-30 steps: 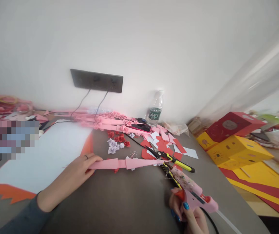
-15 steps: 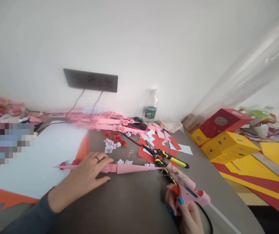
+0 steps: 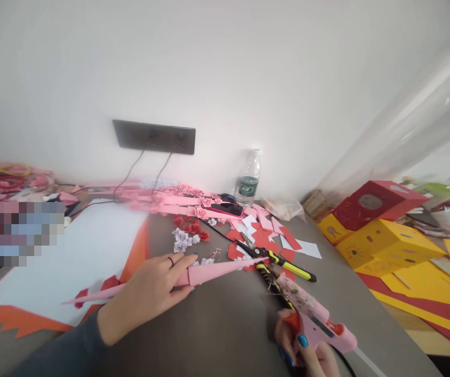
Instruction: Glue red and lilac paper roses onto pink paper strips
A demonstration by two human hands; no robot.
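Observation:
My left hand (image 3: 154, 288) is closed around the middle of a long pink folded-paper piece (image 3: 219, 270), which tapers to a point at both ends. Its right tip rises toward the pliers, and red paper pieces (image 3: 110, 283) show beside its left part. In my right hand (image 3: 303, 345) is a pink hot glue gun (image 3: 307, 306), gripped by the handle, with its nozzle pointing up and left and a clear glue stick out of the back. Yellow-and-black pliers (image 3: 293, 267) lie just beyond the nozzle. White paper flowers (image 3: 181, 241) and red paper flowers (image 3: 193, 226) sit behind my left hand.
White sheets (image 3: 71, 256) over orange paper lie at left. Red, pink and white scraps (image 3: 264, 235) spread around the pliers. A water bottle (image 3: 249, 180) stands near the wall beside a phone (image 3: 227, 209). Yellow box (image 3: 390, 246) and red box (image 3: 377, 201) are at right.
The pink paper piece has tilted, its right end raised and its left end lowered, with my left hand still on it. The glue gun has shifted slightly right and down in view.

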